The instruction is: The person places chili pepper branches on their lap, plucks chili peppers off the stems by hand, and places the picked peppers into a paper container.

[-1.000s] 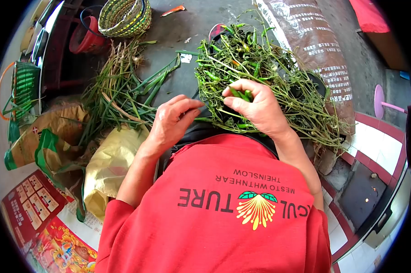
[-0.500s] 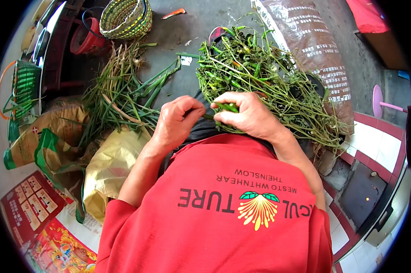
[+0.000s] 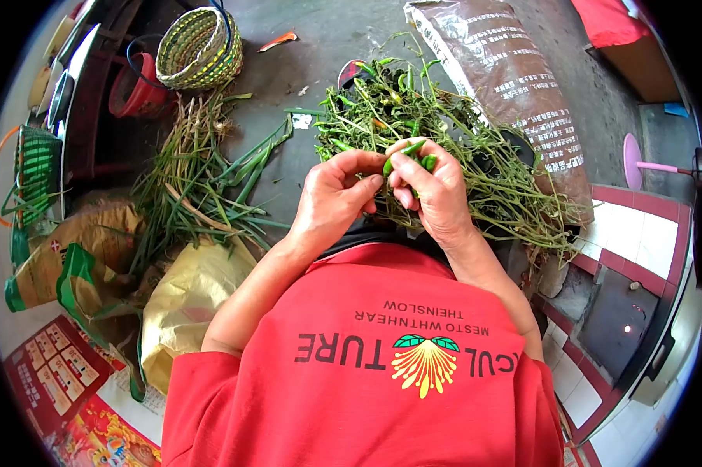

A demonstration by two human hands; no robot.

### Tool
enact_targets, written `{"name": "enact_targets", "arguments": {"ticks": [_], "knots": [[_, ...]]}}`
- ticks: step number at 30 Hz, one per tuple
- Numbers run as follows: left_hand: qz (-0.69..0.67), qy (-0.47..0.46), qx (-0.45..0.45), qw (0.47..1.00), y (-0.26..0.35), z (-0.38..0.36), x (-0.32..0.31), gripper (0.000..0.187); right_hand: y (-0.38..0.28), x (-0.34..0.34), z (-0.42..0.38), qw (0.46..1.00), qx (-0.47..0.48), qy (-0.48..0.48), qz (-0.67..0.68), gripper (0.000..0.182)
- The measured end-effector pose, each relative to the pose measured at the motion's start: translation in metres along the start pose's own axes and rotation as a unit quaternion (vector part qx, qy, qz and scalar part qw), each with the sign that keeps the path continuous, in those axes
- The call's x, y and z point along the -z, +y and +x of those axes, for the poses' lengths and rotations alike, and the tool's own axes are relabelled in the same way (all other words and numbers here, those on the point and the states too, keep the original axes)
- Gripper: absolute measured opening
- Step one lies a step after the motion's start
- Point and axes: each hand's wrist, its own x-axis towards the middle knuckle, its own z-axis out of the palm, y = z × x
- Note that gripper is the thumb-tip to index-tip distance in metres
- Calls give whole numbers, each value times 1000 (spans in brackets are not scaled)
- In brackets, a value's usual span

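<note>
My right hand (image 3: pixel 432 191) is closed around a few green chili peppers (image 3: pixel 428 162), which stick out between its thumb and fingers. From the left, my left hand (image 3: pixel 337 193) meets it, thumb and forefinger at the end of one of these peppers. Just beyond both hands lies a heap of uprooted chili plants (image 3: pixel 475 167), with wilted leaves, bare stems and several green peppers among them. An orange-red pepper shows in the heap too. My palms and some fingertips are hidden.
Spring onions (image 3: pixel 187 171) lie on the floor at left, near a yellow sack (image 3: pixel 191 300). Behind them stand a woven basket (image 3: pixel 199 48) and a red bucket (image 3: pixel 138 86). A large brown printed bag (image 3: pixel 514 70) lies at right, by a pink round-headed object (image 3: pixel 632 162).
Both hands have come closer together and lifted slightly away from my lap. My left fingers now touch the pepper in my right hand. The whole view has shifted a little.
</note>
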Motion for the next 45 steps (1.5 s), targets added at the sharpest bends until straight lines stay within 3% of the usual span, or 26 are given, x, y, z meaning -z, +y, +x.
{"name": "enact_targets", "arguments": {"ticks": [9,15,18,20,22,24,25,28,30,32,33,38,41,45], "knots": [[-91,-27,37,995,-11,11,-4,11,5,2,1,998,55,25,-25,10],[-80,-1,38,996,-12,11,-7,10,5,3,2,980,112,16,-163,12],[-69,1,39,997,-21,16,-5,10,12,10,9,860,346,-34,-374,17],[-71,13,46,996,-24,16,-5,10,10,8,1,831,372,-128,-394,23],[-81,38,46,995,-22,15,-6,11,8,3,-5,876,346,-131,-309,21],[-78,44,12,996,-31,15,-1,11,-8,7,-12,935,253,-10,-248,12],[-33,81,-9,996,-31,11,2,11,-11,14,-11,983,157,23,-95,5],[184,125,-5,975,-37,-1,22,12,-16,36,-3,988,121,30,94,14],[293,60,-35,954,-49,-12,30,12,-18,38,-8,989,86,28,115,16],[404,30,-130,905,-60,-21,33,14,-18,33,-12,985,65,26,156,13],[423,-8,-121,898,-59,-24,33,16,-16,34,-13,983,56,12,176,12],[423,-69,-149,891,-59,-22,15,13,-20,33,-23,979,38,-44,193,7],[408,-134,-182,885,-61,-9,12,16,-29,36,-34,989,50,-19,137,10],[222,-136,12,965,-29,-14,8,22,-35,43,-50,998,40,-2,53,10]]}}
